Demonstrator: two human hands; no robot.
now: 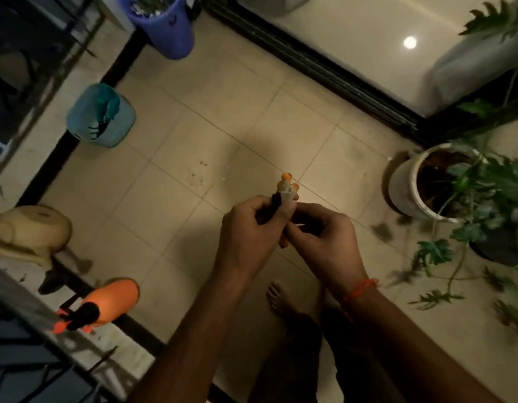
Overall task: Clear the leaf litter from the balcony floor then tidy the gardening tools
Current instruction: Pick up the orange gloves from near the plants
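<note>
Both my hands meet over the middle of the tiled balcony floor [170, 199]. My left hand [249, 234] grips a small gardening tool [285, 190] with orange and pale tips and a dark part; my right hand [324, 237] pinches its lower end. Most of the tool is hidden inside my fingers. A few small bits of leaf litter [204, 163] lie on the tiles ahead of my hands, and more scraps [381, 229] lie near the plant pot.
A white pot with a leafy plant [409, 181] stands at the right. A teal bin [102, 116] and a blue bucket [164, 27] line the left ledge. An orange spray bottle [106, 301] and a beige watering can [28, 231] sit lower left. My bare foot [278, 298] is below my hands.
</note>
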